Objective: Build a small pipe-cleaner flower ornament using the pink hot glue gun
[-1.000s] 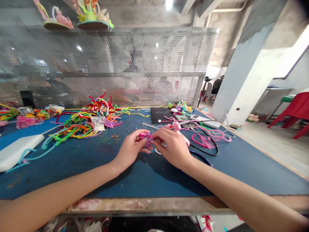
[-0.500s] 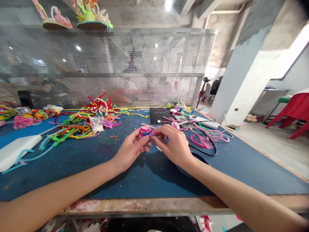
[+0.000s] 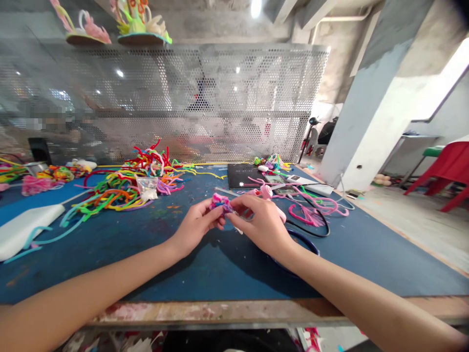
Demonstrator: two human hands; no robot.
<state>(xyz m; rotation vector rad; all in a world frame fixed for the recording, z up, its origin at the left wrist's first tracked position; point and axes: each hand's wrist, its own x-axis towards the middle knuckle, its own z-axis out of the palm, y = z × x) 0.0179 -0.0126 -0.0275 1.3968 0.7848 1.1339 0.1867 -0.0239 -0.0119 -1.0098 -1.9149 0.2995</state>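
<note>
Above the blue table mat, a small fuzzy pink, purple and blue pipe-cleaner piece [image 3: 221, 201] is pinched between my hands. My left hand [image 3: 201, 221] grips its left side with the thumb and fingers. On the right edge, the fingertips of my right hand [image 3: 262, 217] are closed on the same piece; what exactly lies under them is hidden. Behind my right hand shows part of a pink glue gun [image 3: 266, 191], the rest covered by the hand. A dark blue ring-shaped rim [image 3: 306, 240] lies under my right wrist.
A tangle of coloured pipe cleaners [image 3: 120, 188] and a small clear bag [image 3: 147, 188] lie left of centre. Further left is a white slab [image 3: 31, 225]. A black box [image 3: 242, 175], pink pipe cleaners [image 3: 311, 215] and a black cable [image 3: 326, 229] sit right. A perforated metal screen [image 3: 198, 102] stands behind.
The held piece has tilted and shifted slightly left between my fingers. My right hand has moved a little left, showing more of the pink glue gun.
</note>
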